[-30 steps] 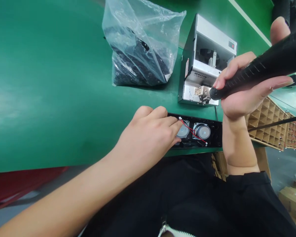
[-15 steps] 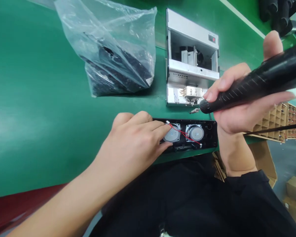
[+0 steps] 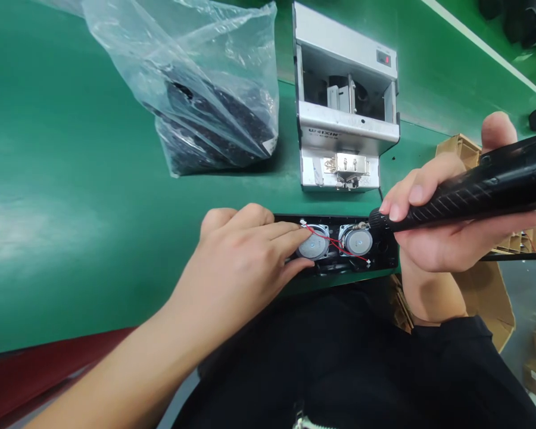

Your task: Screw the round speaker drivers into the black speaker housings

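Observation:
Two round grey speakers, a left one (image 3: 313, 244) and a right one (image 3: 358, 242), sit in a long black speaker housing (image 3: 386, 256) at the table's near edge. Red wires (image 3: 335, 241) with white plugs lie across them. My left hand (image 3: 250, 256) is closed round the housing's left part, fingers and thumb at the left speaker. My right hand (image 3: 446, 220) grips a black electric screwdriver (image 3: 486, 187), tilted, its bit (image 3: 361, 226) at the upper edge of the right speaker. Whether a screw is under the tip is too small to tell.
A silver screw-feeder machine (image 3: 346, 128) with a lit red switch stands behind the housing on the green table (image 3: 71, 238). Left of it lies a clear plastic bag (image 3: 218, 113) of black parts. At right are cardboard boxes (image 3: 486, 298) and compartment trays.
My right hand has brought the screwdriver down from near the machine's front to the right speaker. My left hand keeps its hold on the housing. The view has shifted slightly.

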The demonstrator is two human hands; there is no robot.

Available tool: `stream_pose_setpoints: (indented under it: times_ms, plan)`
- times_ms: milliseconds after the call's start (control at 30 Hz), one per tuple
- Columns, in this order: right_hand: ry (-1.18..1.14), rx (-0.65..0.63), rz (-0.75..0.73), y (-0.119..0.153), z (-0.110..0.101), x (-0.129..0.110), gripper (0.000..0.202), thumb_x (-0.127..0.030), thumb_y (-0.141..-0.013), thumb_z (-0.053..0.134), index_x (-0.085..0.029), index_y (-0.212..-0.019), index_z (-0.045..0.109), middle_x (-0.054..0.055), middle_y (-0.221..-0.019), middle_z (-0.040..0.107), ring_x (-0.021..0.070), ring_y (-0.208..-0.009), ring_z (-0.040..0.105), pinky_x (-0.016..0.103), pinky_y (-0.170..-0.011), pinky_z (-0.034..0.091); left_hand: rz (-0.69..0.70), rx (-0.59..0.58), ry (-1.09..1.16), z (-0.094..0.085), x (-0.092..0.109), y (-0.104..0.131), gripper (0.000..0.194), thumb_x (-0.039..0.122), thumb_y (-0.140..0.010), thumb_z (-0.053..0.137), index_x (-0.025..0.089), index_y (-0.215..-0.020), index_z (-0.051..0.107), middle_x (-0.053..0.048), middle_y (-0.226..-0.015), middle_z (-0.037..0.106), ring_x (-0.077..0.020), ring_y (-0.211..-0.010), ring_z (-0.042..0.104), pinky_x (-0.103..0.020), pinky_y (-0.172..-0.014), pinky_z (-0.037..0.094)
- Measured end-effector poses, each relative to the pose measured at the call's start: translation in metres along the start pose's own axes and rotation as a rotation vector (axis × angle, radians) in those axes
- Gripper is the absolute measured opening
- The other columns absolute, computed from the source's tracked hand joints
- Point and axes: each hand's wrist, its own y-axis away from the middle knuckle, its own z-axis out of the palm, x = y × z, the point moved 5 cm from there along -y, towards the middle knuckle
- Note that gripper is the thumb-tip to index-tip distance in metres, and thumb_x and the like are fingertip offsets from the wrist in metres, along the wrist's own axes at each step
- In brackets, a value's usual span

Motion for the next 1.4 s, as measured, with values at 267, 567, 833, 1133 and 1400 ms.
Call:
stream_pose_setpoints:
  times_ms: [267,567,833,1133,1400]
  plan:
    - [-0.319,0.124,0.19,0.004,0.003,-0.024,0.066,-0.089,-0.113,0.054,-0.045,-0.161,0.069,-0.007,-0.075,0.063,0.0156,-0.043,0.059,0.031,-0.04,0.059,-0.012,-0.061,-0.016,-0.001,0.0,0.0,0.007,0.03,-0.11,0.084,0.031,-0.117,0.085,-0.006,-0.119,0.097,-0.0331,-0.093,0.071,-0.054,-0.083,0.045]
    - [-0.423,0.317,0.458,0.0,0.002,-0.039,0.057,-0.091,-0.095,0.084,-0.045,-0.131,0.085,-0.008,-0.071,0.074,0.0166,-0.044,0.063,0.032,-0.043,0.06,0.022,-0.101,-0.051,0.001,-0.003,-0.001,0.004,0.028,-0.108,0.086,0.028,-0.112,0.085,-0.008,-0.117,0.096,-0.0358,-0.094,0.07,-0.053,-0.083,0.041]
    - [-0.519,0.318,0.499,0.002,0.012,-0.034,0.06,-0.091,-0.102,0.075,-0.043,-0.137,0.077,-0.009,-0.075,0.077,0.0177,-0.046,0.065,0.033,-0.045,0.061,0.04,-0.089,-0.059,0.001,-0.004,-0.003,0.01,0.024,-0.103,0.092,0.027,-0.11,0.086,-0.009,-0.114,0.095,-0.036,-0.094,0.071,-0.052,-0.083,0.04]
    - [-0.602,0.289,0.537,-0.003,0.014,-0.046,0.052,-0.084,-0.105,0.078,-0.042,-0.134,0.078,-0.01,-0.078,0.077,0.0155,-0.049,0.068,0.032,-0.049,0.064,-0.071,0.165,0.029,-0.018,0.012,0.009,0.013,0.038,-0.12,0.08,0.03,-0.13,0.083,-0.007,-0.121,0.094,-0.0337,-0.106,0.079,-0.053,-0.093,0.05]
    - [-0.584,0.236,0.563,-0.011,0.003,-0.075,0.036,-0.075,-0.102,0.087,-0.041,-0.112,0.088,-0.009,-0.071,0.076,0.0139,-0.046,0.065,0.029,-0.049,0.062,0.026,0.296,0.205,-0.009,0.034,-0.005,0.008,0.024,-0.117,0.083,0.028,-0.111,0.087,-0.001,-0.099,0.089,-0.0237,-0.093,0.076,-0.044,-0.083,0.048]
